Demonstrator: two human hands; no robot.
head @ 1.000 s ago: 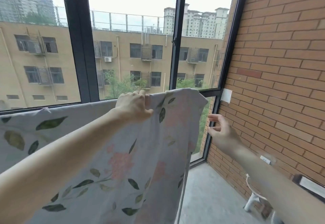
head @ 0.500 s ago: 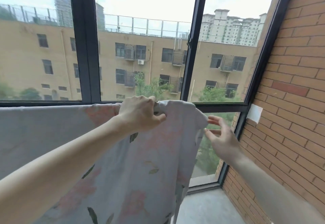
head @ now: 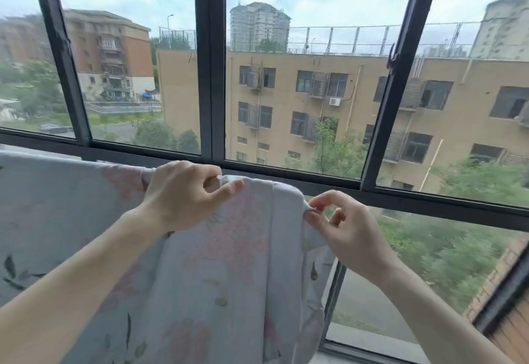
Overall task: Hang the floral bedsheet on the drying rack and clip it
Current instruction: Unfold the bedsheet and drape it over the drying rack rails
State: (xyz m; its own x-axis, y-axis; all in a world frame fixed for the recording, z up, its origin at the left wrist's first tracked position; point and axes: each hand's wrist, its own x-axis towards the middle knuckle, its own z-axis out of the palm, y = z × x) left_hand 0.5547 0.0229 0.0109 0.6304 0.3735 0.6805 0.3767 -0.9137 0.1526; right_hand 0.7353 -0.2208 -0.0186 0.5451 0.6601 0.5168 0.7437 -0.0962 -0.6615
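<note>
Up at window height, the bedsheet [head: 200, 263] hangs draped over a top line that the cloth itself hides, so the rack cannot be seen. Its pale fabric with faded pink flowers and dark leaves falls from that top edge down past the bottom of the view, and stretches off to the left. The left hand [head: 183, 195] grips the top fold, fingers curled over the far side and thumb pressed on the near side, bunching a small ridge of cloth. The right hand [head: 346, 235] is just beside the sheet's right corner, where its thumb and forefinger pinch a small tuck of the edge; the other fingers are loosely curled and apart from the cloth. Both forearms reach in from the lower corners. Behind the sheet stands a dark window frame [head: 210, 77], and through the glass a tan building [head: 315, 100] and green trees. A strip of brick wall [head: 509, 323] shows at the lower right.
</note>
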